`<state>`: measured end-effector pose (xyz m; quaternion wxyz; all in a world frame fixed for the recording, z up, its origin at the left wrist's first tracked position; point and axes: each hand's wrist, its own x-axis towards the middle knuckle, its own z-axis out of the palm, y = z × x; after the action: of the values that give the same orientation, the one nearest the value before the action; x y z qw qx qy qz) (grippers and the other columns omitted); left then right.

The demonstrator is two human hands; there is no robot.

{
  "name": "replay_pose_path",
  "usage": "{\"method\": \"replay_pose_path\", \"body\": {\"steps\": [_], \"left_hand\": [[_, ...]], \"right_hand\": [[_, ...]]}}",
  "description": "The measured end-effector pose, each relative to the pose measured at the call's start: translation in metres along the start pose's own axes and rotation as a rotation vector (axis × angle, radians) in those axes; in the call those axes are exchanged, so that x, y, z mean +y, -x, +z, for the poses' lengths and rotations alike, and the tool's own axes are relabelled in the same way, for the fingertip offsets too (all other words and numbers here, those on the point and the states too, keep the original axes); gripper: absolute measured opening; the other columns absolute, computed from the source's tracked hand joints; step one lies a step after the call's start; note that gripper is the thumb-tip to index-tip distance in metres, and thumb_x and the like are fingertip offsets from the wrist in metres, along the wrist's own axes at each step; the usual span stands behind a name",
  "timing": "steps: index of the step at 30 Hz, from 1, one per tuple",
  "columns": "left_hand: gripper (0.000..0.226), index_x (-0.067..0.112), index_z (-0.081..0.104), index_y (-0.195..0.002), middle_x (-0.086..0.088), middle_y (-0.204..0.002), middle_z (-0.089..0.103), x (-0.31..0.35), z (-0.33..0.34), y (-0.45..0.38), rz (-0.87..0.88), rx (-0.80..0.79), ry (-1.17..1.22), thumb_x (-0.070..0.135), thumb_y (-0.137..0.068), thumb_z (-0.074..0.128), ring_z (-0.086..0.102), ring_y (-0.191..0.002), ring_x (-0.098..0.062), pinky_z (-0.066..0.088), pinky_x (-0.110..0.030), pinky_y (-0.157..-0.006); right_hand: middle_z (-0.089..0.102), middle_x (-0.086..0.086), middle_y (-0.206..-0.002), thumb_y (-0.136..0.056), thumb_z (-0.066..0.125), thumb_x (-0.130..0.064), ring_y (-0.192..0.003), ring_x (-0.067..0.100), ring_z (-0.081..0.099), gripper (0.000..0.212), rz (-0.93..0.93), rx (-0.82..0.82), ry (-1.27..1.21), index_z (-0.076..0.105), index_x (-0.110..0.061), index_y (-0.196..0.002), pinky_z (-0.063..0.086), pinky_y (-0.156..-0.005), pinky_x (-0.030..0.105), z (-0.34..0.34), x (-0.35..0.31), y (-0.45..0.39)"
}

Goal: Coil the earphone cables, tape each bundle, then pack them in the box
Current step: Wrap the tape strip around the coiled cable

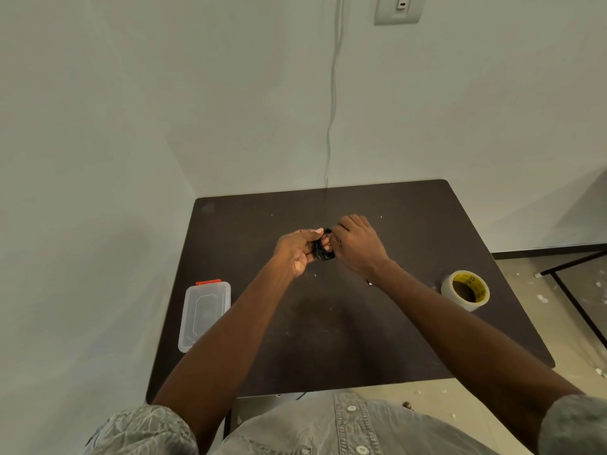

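Tabletop [328, 339] lies bare between plastic box [203, 315] at left edge and tape roll [465, 289] at right; walls close behind.

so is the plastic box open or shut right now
Shut. The clear lid lies flat on the box and the red latch at its far end looks closed. It sits by the left forearm, untouched.

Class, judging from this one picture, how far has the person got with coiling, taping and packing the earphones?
Done: nothing visibly finished. In hand: the left hand and right hand hold a black earphone cable, bunched into loops, above the table. Left: taping, as the tape roll lies untouched, and packing, as the box sits closed.
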<state>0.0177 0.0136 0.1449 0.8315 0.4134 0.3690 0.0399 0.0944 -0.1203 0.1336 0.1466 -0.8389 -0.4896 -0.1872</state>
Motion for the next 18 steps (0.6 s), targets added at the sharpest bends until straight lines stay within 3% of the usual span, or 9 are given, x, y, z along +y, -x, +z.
{"method": "replay_pose_path", "body": {"steps": [18], "left_hand": [[0.011,0.002,0.06,-0.094,-0.018,-0.084,0.072,0.0032,0.0036,0.005,0.062,0.028,0.014,-0.002,-0.086,0.066,0.072,-0.07,-0.021,0.061,-0.035,-0.064]], "right_hand": [[0.06,0.011,-0.086,-0.074,0.07,-0.007,-0.077,0.03,0.057,0.011,-0.045,-0.011,0.011,0.064,-0.004,-0.083,0.048,-0.071,0.039,-0.0079,-0.0024,-0.0047]]}}
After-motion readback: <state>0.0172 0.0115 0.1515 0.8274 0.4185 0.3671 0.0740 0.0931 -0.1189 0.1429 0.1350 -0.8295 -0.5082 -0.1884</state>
